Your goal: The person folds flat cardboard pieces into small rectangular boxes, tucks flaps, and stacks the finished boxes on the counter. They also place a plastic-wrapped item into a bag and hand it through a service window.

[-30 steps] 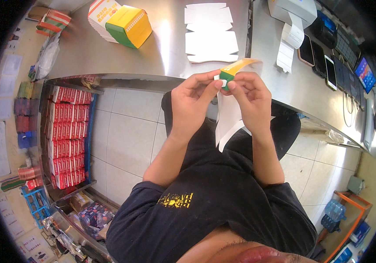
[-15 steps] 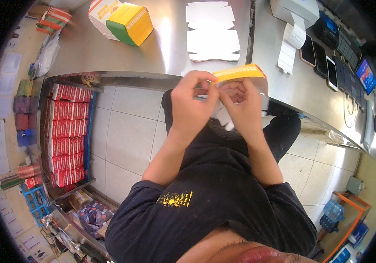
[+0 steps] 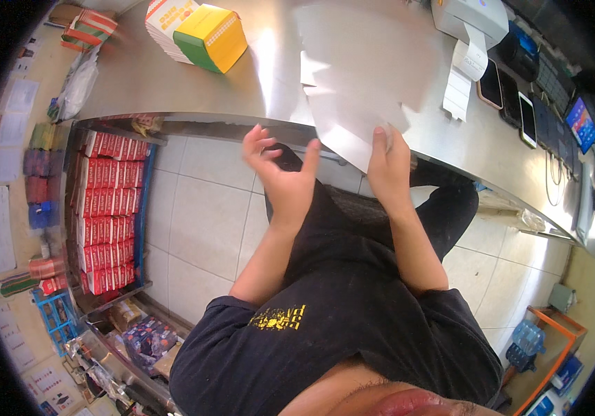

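My right hand (image 3: 389, 173) pinches the lower edge of a flat cardboard carton blank (image 3: 374, 62), its plain white side facing me. Motion blurs the blank, which spreads over the front of the steel counter (image 3: 262, 76) and hides most of the white stack of blanks (image 3: 313, 69) behind it. Beside it, my left hand (image 3: 285, 182) is in the air near the counter's front edge, fingers spread and holding nothing. Further left on the counter sits a nested stack of yellow, green and white printed cartons (image 3: 210, 38).
A white label printer (image 3: 474, 21) with a paper strip stands at the back right, near phones (image 3: 528, 119) and a lit tablet (image 3: 580, 125). Red-and-white boxes (image 3: 110, 197) fill a shelf below on the left. Water bottles (image 3: 525, 343) are at the lower right.
Both hands held the blank with its yellow panel showing; now my right hand alone holds it, opened out white over the counter. My left hand has let go and moved left, fingers spreading.
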Available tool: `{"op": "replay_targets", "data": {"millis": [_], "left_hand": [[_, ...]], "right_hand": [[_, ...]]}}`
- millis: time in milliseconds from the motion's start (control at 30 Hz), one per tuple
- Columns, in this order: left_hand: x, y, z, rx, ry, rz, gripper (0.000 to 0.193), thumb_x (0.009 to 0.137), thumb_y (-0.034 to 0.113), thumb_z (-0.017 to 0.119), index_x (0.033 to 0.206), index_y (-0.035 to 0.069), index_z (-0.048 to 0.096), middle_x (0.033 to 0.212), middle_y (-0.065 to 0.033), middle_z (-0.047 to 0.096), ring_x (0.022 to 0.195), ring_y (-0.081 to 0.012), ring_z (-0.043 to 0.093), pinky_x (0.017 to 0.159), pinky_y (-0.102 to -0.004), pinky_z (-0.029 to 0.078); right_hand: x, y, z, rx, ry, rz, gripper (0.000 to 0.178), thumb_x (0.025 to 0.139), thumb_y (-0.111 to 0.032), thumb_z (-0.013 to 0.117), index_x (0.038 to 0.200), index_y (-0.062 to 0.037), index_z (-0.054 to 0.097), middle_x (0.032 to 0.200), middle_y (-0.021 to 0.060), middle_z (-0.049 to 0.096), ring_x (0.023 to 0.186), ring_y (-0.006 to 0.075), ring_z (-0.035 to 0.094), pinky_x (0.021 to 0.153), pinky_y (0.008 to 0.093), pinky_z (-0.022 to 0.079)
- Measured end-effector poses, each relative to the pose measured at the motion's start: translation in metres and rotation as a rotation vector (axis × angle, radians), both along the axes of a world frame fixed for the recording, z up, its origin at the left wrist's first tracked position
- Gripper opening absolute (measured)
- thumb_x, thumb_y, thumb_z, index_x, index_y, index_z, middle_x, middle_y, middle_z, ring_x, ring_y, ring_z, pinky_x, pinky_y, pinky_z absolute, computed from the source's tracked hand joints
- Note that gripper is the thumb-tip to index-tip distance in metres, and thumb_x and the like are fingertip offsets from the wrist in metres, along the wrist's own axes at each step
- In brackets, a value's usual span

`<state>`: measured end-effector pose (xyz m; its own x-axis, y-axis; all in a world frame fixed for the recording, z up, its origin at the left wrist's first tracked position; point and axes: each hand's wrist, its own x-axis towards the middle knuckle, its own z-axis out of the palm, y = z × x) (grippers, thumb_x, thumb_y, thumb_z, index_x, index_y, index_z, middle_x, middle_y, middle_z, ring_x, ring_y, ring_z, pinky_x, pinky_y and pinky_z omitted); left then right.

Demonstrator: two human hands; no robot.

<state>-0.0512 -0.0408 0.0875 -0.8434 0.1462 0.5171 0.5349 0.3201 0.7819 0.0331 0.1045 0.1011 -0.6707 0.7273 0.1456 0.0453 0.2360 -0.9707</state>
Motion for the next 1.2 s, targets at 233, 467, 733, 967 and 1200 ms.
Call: {"op": "replay_targets", "data": {"millis": [233,467,733,967,1200], "left_hand": [[-0.011,0.017,0.031,0.447,-0.547,-0.577,0.044,0.094,0.009,0.077,0.129,0.001,0.052,0.109,-0.0056,0.063,0.096,-0.0121,0.064,0.077,-0.0251,0.052],[-0.006,0.004,0.018,0.376,-0.752,-0.602,0.023,0.099,0.007,0.069,0.119,-0.003,0.064,0.096,-0.0099,0.074,0.082,-0.0136,0.069,0.071,-0.0284,0.055],[0.014,-0.004,-0.018,0.217,-0.649,-0.649,0.022,0.105,0.003,0.054,0.122,-0.007,0.065,0.107,-0.0161,0.073,0.096,-0.0242,0.074,0.079,-0.0357,0.064],[0.007,0.003,-0.002,0.358,-0.732,-0.661,0.025,0.108,0.01,0.056,0.124,-0.008,0.062,0.114,-0.015,0.07,0.098,-0.0251,0.073,0.079,-0.038,0.067],[0.006,-0.002,0.005,0.348,-0.626,-0.629,0.017,0.104,0.004,0.06,0.113,-0.008,0.068,0.106,-0.0143,0.073,0.094,-0.0213,0.073,0.079,-0.0371,0.067]], "right_hand": [[-0.004,-0.036,0.008,0.672,-0.004,0.127,0.048,0.087,0.007,0.061,0.131,-0.0111,0.06,0.124,0.0128,0.068,0.102,0.0359,0.071,0.081,0.0421,0.059],[0.006,-0.026,0.009,0.145,0.074,-0.093,0.016,0.094,-0.008,0.07,0.108,0.0002,0.067,0.106,0.0141,0.077,0.091,0.0208,0.076,0.078,0.0319,0.059],[0.003,-0.013,-0.004,-0.349,0.182,0.011,0.019,0.098,-0.014,0.073,0.096,0.0041,0.069,0.119,0.0203,0.073,0.1,0.0178,0.072,0.084,0.0292,0.058],[0.008,-0.014,-0.007,-0.357,0.183,0.193,0.016,0.097,-0.012,0.074,0.092,0.0023,0.073,0.124,0.0161,0.07,0.107,0.0167,0.069,0.09,0.0324,0.058],[0.014,-0.007,0.012,-0.169,0.05,0.292,0.012,0.097,-0.009,0.073,0.093,0.0019,0.071,0.127,0.0118,0.067,0.104,0.0109,0.065,0.09,0.0273,0.052]]}}
